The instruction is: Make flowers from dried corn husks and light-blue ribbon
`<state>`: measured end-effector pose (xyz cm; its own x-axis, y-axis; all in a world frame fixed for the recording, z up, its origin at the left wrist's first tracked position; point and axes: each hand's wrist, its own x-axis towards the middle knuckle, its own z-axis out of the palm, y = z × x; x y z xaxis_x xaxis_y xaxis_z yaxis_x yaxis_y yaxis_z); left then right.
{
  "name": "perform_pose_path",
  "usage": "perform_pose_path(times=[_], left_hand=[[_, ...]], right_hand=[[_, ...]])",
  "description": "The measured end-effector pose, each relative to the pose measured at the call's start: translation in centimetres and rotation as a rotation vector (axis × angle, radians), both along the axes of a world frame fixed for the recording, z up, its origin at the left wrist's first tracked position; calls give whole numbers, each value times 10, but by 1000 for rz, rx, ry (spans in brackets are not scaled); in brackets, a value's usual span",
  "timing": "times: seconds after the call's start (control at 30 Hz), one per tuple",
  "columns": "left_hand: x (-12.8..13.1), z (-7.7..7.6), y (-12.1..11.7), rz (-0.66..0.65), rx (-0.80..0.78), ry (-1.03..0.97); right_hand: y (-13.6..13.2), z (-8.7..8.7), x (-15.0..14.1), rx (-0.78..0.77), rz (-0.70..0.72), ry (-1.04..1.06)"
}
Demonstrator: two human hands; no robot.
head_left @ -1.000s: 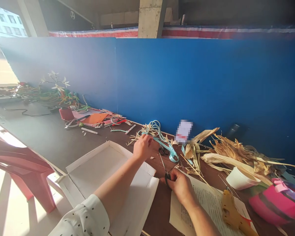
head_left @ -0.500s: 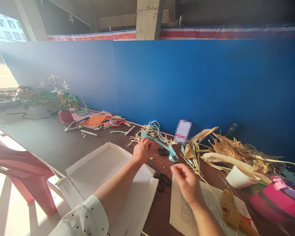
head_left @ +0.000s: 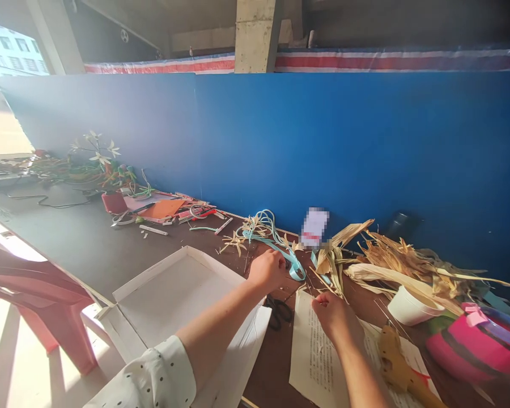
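My left hand (head_left: 268, 272) is closed, fingers curled, over the table beside a light blue ribbon (head_left: 296, 266). Whatever it may hold is hidden by the fingers. My right hand (head_left: 335, 317) is in a pinch above a printed sheet of paper (head_left: 312, 362); a thin strand seems to show near its fingertips, too fine to name. Black-handled scissors (head_left: 280, 313) lie below my left wrist. Straw-coloured star-shaped flowers (head_left: 234, 243) and pale blue cord (head_left: 268, 218) rest behind my left hand. Dried corn husks (head_left: 331, 260) are behind my right hand.
A shallow white cardboard box (head_left: 165, 300) sits under my left forearm. On the right are a yellow glue gun (head_left: 393, 357), a white cup (head_left: 412, 306), a pink container (head_left: 463, 345) and more husks (head_left: 399, 255). Orange paper (head_left: 164, 209) lies left. A blue panel (head_left: 255, 141) bounds the table.
My left hand has moved right and down, from the flowers to beside the ribbon. My right hand has shifted slightly right and down, so the hands are closer together.
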<state>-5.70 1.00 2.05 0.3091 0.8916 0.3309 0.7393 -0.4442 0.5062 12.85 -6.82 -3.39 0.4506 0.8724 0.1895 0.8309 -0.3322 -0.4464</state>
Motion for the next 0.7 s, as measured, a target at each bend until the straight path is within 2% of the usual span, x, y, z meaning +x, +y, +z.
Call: perform_pose_path(times=[0.2, 0.43, 0.7], left_hand=[[12, -12, -10, -32, -71, 36], [13, -11, -15, -60, -124, 41], [11, -15, -16, -70, -136, 18]], right_hand=[[-1, 1, 3, 0, 27, 38], [9, -13, 2, 151, 70, 76], [8, -17, 1, 289, 88, 161]])
